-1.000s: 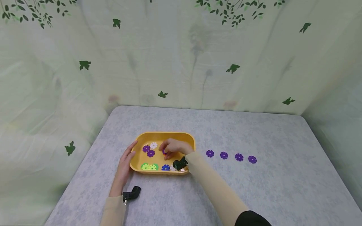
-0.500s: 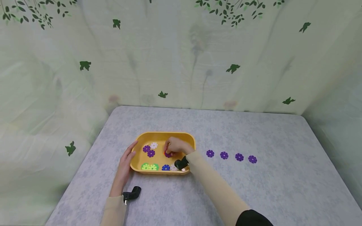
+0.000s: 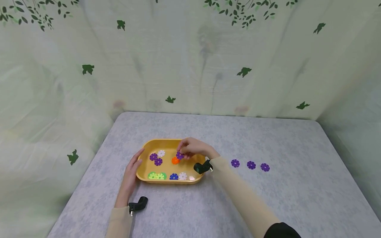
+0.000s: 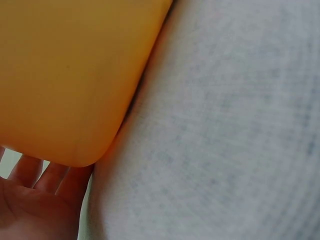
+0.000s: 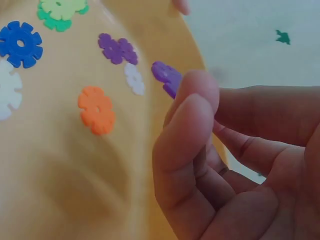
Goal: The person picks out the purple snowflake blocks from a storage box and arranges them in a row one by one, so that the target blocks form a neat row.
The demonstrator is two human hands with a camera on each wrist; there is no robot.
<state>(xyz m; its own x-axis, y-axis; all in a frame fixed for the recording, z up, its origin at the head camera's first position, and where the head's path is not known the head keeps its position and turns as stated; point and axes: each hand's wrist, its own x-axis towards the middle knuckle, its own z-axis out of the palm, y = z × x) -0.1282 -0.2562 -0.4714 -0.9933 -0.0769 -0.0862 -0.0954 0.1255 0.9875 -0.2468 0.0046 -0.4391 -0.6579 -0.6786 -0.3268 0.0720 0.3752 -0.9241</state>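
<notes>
My right hand point(image 3: 194, 147) pinches a purple snowflake disc point(image 3: 180, 155) between thumb and fingers, just above the yellow tray point(image 3: 169, 182). In the right wrist view the purple disc's edge pokes out past the fingertips point(image 5: 192, 115). Flat on the tray floor below lies an orange snowflake disc point(image 3: 175, 160). My left hand point(image 3: 129, 173) rests along the tray's left side. Its fingers look fairly straight against the outer wall in the left wrist view.
In the tray lie two purple discs point(image 3: 158, 162), a white disc point(image 3: 161, 153), green discs point(image 3: 157, 176), a blue disc point(image 3: 174, 177) and another white disc point(image 3: 183, 176). Right of the tray, a row of purple discs point(image 3: 251, 165) lies on the grey table point(image 3: 291, 142).
My right hand has risen and shifted right with the purple disc, uncovering the orange disc. The right forearm now hides the row's leftmost disc. My left hand stays against the tray.
</notes>
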